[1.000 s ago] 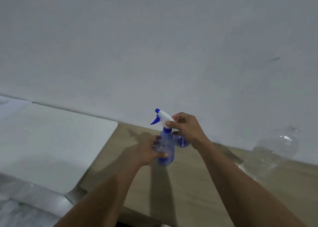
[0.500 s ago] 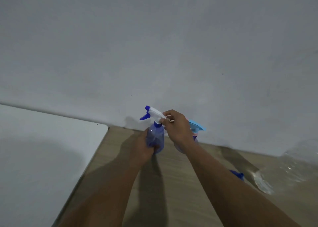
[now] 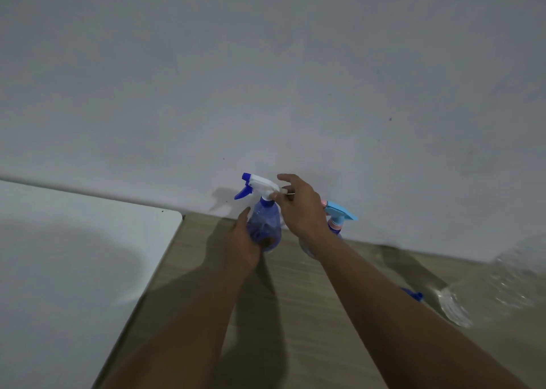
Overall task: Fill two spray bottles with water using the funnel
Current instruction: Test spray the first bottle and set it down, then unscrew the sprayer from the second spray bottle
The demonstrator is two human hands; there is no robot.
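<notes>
The left hand (image 3: 243,242) wraps its fingers (image 3: 260,236) around the body of the translucent blue plastic spray bottle (image 3: 264,226), which stands upright on the light wooden tabletop (image 3: 310,315) close to the grey wall (image 3: 266,78). The right hand (image 3: 300,208) pinches the bottle's white trigger head with blue nozzle (image 3: 257,185) at its collar, thumb and forefinger closed on it. Just behind the right hand's wrist stands a second spray bottle with a light-blue and pink head (image 3: 338,216), and off to the right of both hands lies a clear, blurred plastic container (image 3: 502,285).
</notes>
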